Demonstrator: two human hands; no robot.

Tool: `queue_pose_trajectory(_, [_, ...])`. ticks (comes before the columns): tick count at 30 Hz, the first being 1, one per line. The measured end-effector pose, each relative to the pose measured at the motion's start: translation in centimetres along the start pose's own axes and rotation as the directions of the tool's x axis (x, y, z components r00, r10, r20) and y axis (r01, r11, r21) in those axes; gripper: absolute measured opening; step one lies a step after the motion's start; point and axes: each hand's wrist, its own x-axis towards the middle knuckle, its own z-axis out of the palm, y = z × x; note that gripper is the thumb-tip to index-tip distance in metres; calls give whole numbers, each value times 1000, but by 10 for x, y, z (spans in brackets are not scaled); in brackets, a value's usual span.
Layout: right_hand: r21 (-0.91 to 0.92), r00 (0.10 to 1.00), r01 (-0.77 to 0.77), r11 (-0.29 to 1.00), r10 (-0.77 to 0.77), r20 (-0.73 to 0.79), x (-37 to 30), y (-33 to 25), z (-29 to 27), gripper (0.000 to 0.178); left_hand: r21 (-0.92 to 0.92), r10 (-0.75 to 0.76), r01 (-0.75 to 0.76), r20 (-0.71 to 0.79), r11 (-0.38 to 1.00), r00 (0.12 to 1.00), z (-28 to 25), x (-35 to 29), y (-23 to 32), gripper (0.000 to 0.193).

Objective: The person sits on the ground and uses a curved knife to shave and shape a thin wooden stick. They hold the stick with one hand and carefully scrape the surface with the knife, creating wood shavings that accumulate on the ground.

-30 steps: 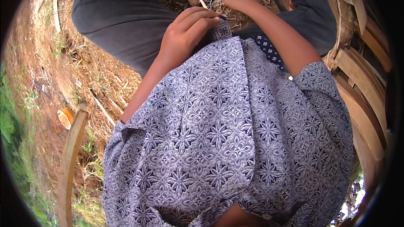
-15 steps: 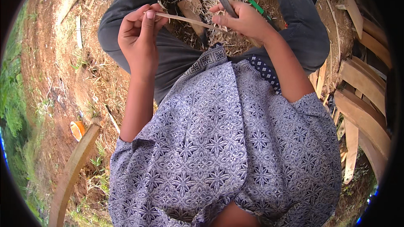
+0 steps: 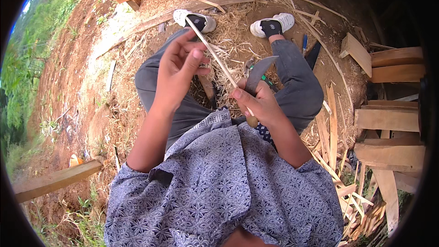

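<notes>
My right hand (image 3: 259, 102) is closed round the handle of a curved, sickle-like knife (image 3: 261, 71), its dark blade pointing up and to the right. The same hand grips a thin pale wooden strip (image 3: 217, 60) that slants up and left past my left hand. My left hand (image 3: 184, 61) has its fingers apart right beside the strip. Whether a fingertip touches the strip, I cannot tell. Beneath the hands, shavings (image 3: 228, 48) lie between my legs, with a green-marked tool (image 3: 268, 81) partly hidden behind the blade.
Curved wooden pieces (image 3: 388, 120) are stacked at the right, above loose offcuts (image 3: 354, 201). A long plank (image 3: 183, 16) lies beyond my feet. Blue-handled tool (image 3: 305, 42) rests right of my leg. A wooden beam (image 3: 59, 179) is at lower left, near an orange object (image 3: 75, 160).
My left fingers have opened from their pinch on the strip. The strip has swung from nearly level to pointing away from me. The view has tilted up, bringing my shoes into sight.
</notes>
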Motion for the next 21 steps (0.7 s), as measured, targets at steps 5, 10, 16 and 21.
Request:
queue_pose_trajectory(5, [52,1000,19,998,-18,-20,-1,-4,1,36,156,-128,106,138,982,982,15,-14,-3,21])
queue_pose_trajectory(10, [132,999,7,991,-12,38,3,1,4,37,130,-41,25,128,991,991,13,-15,-8,18])
queue_pose_trajectory(16, [268,997,38,963,-54,53,6,6,11,36,193,141,-175,180,965,973,13,-10,-11,19])
queue_pose_trajectory(21, [450,993,68,890,-104,55,12,14,13,35,11,96,-100,188,995,977,16,-5,-20,21])
